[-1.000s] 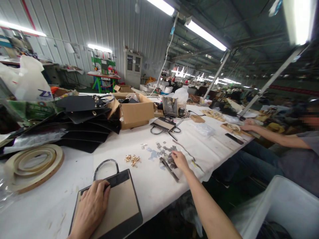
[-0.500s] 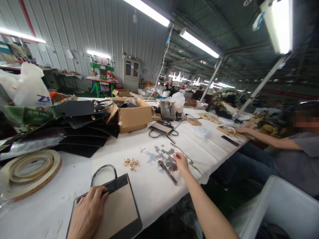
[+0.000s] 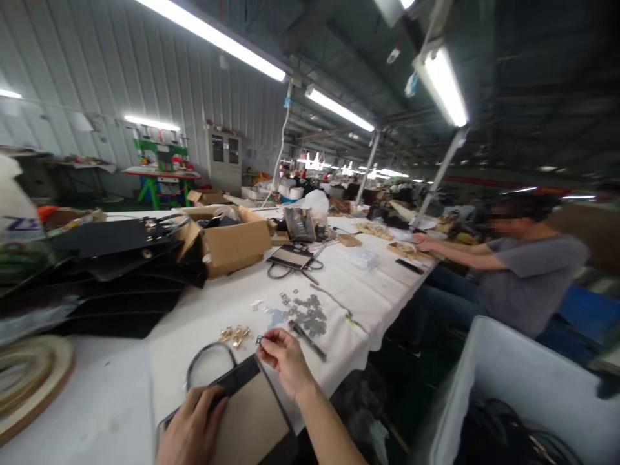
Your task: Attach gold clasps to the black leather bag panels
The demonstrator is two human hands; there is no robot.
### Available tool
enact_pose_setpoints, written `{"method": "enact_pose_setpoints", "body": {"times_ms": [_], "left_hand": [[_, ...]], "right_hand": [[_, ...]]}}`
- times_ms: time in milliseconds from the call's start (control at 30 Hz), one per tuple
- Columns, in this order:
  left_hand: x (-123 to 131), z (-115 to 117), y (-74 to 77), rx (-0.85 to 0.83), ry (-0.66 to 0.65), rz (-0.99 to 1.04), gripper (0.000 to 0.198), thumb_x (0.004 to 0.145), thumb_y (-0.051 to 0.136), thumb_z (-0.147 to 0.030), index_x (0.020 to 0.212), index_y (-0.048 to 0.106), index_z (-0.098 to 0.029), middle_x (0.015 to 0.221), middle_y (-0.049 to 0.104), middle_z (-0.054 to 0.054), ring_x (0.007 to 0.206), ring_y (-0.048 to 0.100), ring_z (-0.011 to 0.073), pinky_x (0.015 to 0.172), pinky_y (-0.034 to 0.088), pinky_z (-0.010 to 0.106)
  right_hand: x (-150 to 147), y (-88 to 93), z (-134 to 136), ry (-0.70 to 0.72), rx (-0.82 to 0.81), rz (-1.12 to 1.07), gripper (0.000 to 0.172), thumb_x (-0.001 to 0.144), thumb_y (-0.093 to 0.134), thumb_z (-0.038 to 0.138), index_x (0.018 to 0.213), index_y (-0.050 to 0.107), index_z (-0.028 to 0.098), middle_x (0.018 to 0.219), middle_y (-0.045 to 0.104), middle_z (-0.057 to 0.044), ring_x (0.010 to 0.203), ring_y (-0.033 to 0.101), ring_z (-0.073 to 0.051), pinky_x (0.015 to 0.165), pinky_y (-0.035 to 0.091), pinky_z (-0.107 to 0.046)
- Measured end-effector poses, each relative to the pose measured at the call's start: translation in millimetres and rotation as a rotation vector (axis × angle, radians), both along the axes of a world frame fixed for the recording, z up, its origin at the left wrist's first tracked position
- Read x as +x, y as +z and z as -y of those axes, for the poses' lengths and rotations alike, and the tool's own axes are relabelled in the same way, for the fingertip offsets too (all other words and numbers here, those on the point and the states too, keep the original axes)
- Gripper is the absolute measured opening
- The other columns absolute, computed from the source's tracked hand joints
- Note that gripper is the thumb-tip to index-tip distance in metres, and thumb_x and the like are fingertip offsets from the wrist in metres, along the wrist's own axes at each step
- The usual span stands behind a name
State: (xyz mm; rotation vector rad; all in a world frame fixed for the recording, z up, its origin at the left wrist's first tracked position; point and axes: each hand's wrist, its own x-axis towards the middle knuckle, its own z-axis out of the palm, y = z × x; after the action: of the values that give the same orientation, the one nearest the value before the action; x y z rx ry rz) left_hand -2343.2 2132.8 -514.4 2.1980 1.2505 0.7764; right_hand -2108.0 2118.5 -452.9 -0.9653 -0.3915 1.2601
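A flat black and beige bag piece (image 3: pixel 254 416), with a dark loop handle (image 3: pixel 209 347), lies at the near table edge. My left hand (image 3: pixel 192 423) is closed over its upper black band, fingers curled and thumb on the beige side. Just above the piece's right corner, my right hand (image 3: pixel 287 363) pinches a small square metal plate (image 3: pixel 259 340) between thumb and fingertips. Gold-coloured metal fittings (image 3: pixel 236 335) lie beyond the handle. A spread of small grey metal plates (image 3: pixel 310 313) is farther right, beside a dark bar-like tool (image 3: pixel 308 340).
Black panels (image 3: pixel 111 284) and a cardboard box (image 3: pixel 235 248) occupy the left and back. Tape rolls (image 3: pixel 43 381) sit at near left. Another bag piece (image 3: pixel 290 257) lies farther back. A co-worker (image 3: pixel 527 271) sits at right, behind a white bin (image 3: pixel 523 361).
My right hand has moved left from the grey plates to the bag piece, carrying a small metal plate. My left hand stays on the bag piece. The view has swung right.
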Motion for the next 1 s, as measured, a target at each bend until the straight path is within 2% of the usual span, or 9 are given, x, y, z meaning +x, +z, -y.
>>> {"method": "enact_pose_setpoints", "body": {"times_ms": [67, 133, 200, 267, 367, 500, 600, 767, 1000], "left_hand": [[-2.7, 12.3, 22.1, -0.042, 0.020, 0.013, 0.023, 0.100, 0.054, -0.043, 0.115, 0.067, -0.030, 0.115, 0.066, 0.004, 0.102, 0.069, 0.0228, 0.092, 0.058, 0.040], [-4.5, 19.0, 34.5, -0.082, 0.016, 0.003, 0.022, 0.098, 0.060, -0.037, 0.117, 0.066, -0.027, 0.115, 0.064, 0.006, 0.104, 0.066, 0.0226, 0.095, 0.056, 0.040], [-6.0, 21.1, 36.1, -0.106, 0.051, 0.013, 0.022, 0.095, 0.066, -0.030, 0.115, 0.066, -0.024, 0.113, 0.062, 0.006, 0.100, 0.064, 0.0212, 0.094, 0.054, 0.039], [-7.4, 22.3, 32.5, -0.109, 0.083, 0.050, 0.023, 0.091, 0.072, -0.028, 0.113, 0.067, -0.022, 0.111, 0.061, 0.006, 0.095, 0.062, 0.0189, 0.091, 0.054, 0.036], [-8.0, 25.0, 27.6, -0.118, 0.109, 0.097, 0.028, 0.087, 0.078, -0.029, 0.112, 0.067, -0.023, 0.112, 0.060, 0.004, 0.093, 0.062, 0.0173, 0.090, 0.053, 0.035], [-7.8, 25.3, 24.8, -0.122, 0.099, 0.130, 0.034, 0.084, 0.081, -0.034, 0.114, 0.068, -0.022, 0.112, 0.060, 0.004, 0.094, 0.063, 0.0181, 0.088, 0.053, 0.035], [-7.3, 23.6, 24.2, -0.116, 0.096, 0.156, 0.036, 0.084, 0.081, -0.038, 0.113, 0.068, -0.021, 0.111, 0.060, 0.005, 0.094, 0.063, 0.0191, 0.088, 0.053, 0.035], [-6.1, 23.9, 23.1, -0.078, 0.098, 0.157, 0.032, 0.086, 0.080, -0.038, 0.110, 0.069, -0.020, 0.107, 0.060, 0.006, 0.090, 0.062, 0.0188, 0.087, 0.053, 0.036], [-6.6, 25.2, 19.9, -0.075, 0.102, 0.154, 0.032, 0.086, 0.079, -0.039, 0.110, 0.067, -0.021, 0.107, 0.059, 0.005, 0.089, 0.062, 0.0181, 0.086, 0.053, 0.035]], "right_hand": [[-23.6, -15.5, 12.0, 0.045, -0.054, 0.048, 0.052, 0.058, 0.098, 0.041, 0.090, 0.067, 0.014, 0.081, 0.067, -0.001, 0.071, 0.064, -0.012, 0.069, 0.052, -0.022], [-34.7, -32.9, 19.8, 0.088, -0.125, 0.198, 0.052, 0.061, 0.097, 0.045, 0.094, 0.071, 0.013, 0.080, 0.069, -0.003, 0.070, 0.063, -0.012, 0.065, 0.049, -0.020], [-36.3, -47.7, 21.4, 0.101, -0.149, 0.282, 0.055, 0.063, 0.095, 0.049, 0.099, 0.074, 0.013, 0.086, 0.071, -0.005, 0.074, 0.063, -0.012, 0.070, 0.050, -0.022], [-33.4, -54.1, 20.4, 0.115, -0.182, 0.268, 0.060, 0.060, 0.095, 0.052, 0.101, 0.074, 0.013, 0.092, 0.073, -0.007, 0.080, 0.065, -0.016, 0.079, 0.054, -0.027], [-29.1, -45.7, 20.5, 0.220, -0.168, 0.375, 0.060, 0.064, 0.092, 0.056, 0.103, 0.074, 0.013, 0.094, 0.073, -0.009, 0.085, 0.067, -0.020, 0.085, 0.055, -0.032], [-35.2, -29.1, 20.8, 0.423, -0.092, 0.667, 0.048, 0.080, 0.079, 0.055, 0.103, 0.076, 0.014, 0.078, 0.070, -0.005, 0.071, 0.061, -0.016, 0.071, 0.051, -0.029], [-43.8, -26.9, 18.1, 0.510, -0.071, 0.806, 0.039, 0.082, 0.074, 0.051, 0.100, 0.078, 0.016, 0.075, 0.069, -0.003, 0.065, 0.056, -0.014, 0.063, 0.046, -0.027], [-51.9, -31.0, 12.0, 0.544, -0.054, 0.889, 0.034, 0.083, 0.070, 0.048, 0.097, 0.079, 0.019, 0.083, 0.072, -0.004, 0.065, 0.057, -0.014, 0.059, 0.044, -0.026], [-54.2, -33.9, 7.5, 0.513, -0.076, 0.955, 0.035, 0.082, 0.069, 0.047, 0.096, 0.079, 0.017, 0.082, 0.073, -0.007, 0.069, 0.062, -0.018, 0.063, 0.049, -0.028]]}}
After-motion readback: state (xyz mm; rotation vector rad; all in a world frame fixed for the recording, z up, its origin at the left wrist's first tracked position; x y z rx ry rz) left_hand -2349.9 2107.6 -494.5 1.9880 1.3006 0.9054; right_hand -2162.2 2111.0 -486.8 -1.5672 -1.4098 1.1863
